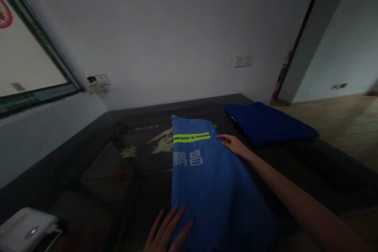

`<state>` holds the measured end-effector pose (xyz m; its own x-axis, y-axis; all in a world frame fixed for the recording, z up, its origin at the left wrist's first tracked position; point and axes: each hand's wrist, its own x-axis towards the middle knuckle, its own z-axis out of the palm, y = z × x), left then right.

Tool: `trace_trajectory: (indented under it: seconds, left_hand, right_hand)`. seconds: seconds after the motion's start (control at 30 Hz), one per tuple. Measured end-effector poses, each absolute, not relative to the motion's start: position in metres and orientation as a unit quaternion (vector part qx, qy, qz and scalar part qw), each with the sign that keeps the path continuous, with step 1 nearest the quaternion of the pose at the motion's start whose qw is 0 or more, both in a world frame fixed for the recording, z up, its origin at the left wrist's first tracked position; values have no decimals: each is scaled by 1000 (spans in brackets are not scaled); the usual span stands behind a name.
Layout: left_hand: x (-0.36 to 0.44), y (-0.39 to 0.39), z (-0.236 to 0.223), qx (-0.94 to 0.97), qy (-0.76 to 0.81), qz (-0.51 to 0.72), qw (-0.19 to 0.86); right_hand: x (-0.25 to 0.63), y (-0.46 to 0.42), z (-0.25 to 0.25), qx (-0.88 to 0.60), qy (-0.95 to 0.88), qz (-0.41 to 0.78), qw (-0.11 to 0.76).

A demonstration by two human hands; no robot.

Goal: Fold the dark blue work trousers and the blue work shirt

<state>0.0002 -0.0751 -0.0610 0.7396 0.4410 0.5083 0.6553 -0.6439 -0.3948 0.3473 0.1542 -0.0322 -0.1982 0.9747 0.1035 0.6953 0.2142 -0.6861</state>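
A blue work garment (203,181) lies folded into a long strip on the dark table, running from the near edge towards the wall. It bears a yellow-green stripe (191,137) and white printed characters (188,158). Low in the view, my left hand (168,230) rests with fingers spread across the garment's left edge. Farther away, my right hand (234,144) touches the cloth near its right edge, just right of the stripe, fingers slightly bent and apart. The near end of the garment runs out of view at the bottom.
A darker blue folded cloth (265,124) lies to the right on the dark glossy table (147,181), whose top has a printed picture. A white device (26,228) sits at the near left. Behind are a wall with sockets (243,61) and a window (32,55) at left.
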Motion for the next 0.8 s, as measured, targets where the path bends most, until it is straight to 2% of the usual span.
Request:
trace_trajectory:
  seconds: [0.2,0.33,0.47,0.67,0.8]
  left_hand:
    - [6,-78,-66,-862,-373,-208,274]
    - [5,-80,-62,-880,-354,-158,273]
    - [-2,-83,-53,-906,-349,-147,188]
    - [-8,-48,12,-805,-485,-338,-44]
    - [-5,22,60,-664,-511,-530,-129]
  right_hand:
    - [347,155,-33,-576,-721,272,272]
    - [347,152,-31,-582,-722,265,265]
    - [345,150,-27,-586,-732,249,243]
    - [337,142,-21,-591,-766,188,171]
    - [330,139,-5,-600,-786,107,103]
